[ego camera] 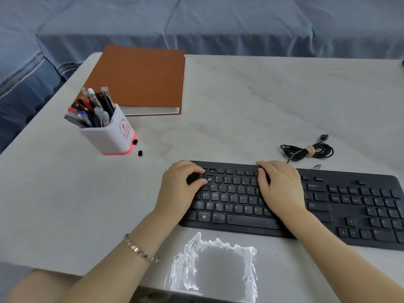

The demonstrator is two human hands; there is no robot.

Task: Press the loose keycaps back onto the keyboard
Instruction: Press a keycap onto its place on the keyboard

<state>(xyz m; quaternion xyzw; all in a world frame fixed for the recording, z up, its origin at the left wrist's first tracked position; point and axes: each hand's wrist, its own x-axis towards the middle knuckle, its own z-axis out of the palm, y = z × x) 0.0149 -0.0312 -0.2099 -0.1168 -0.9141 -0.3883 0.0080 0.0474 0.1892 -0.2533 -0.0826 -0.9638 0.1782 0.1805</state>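
A black keyboard (317, 206) lies on the grey table near its front edge. My left hand (177, 191) is over the keyboard's top-left corner, its index finger and thumb curled around a small black keycap (195, 177) held against the number row. Just right of it a paler gap (209, 179) shows among the keys. My right hand (279, 189) rests flat on the keyboard's middle, fingertips on the top rows. Two loose black keycaps (135, 141) (140, 153) lie on the table beside the pen holder, away from both hands.
A white pen holder (113, 136) full of pens stands at the left, with a brown notebook (140, 79) behind it. A coiled black cable (308, 150) lies behind the keyboard. A small clear object (317, 166) sits near it. A blue sofa (196, 25) runs behind the table.
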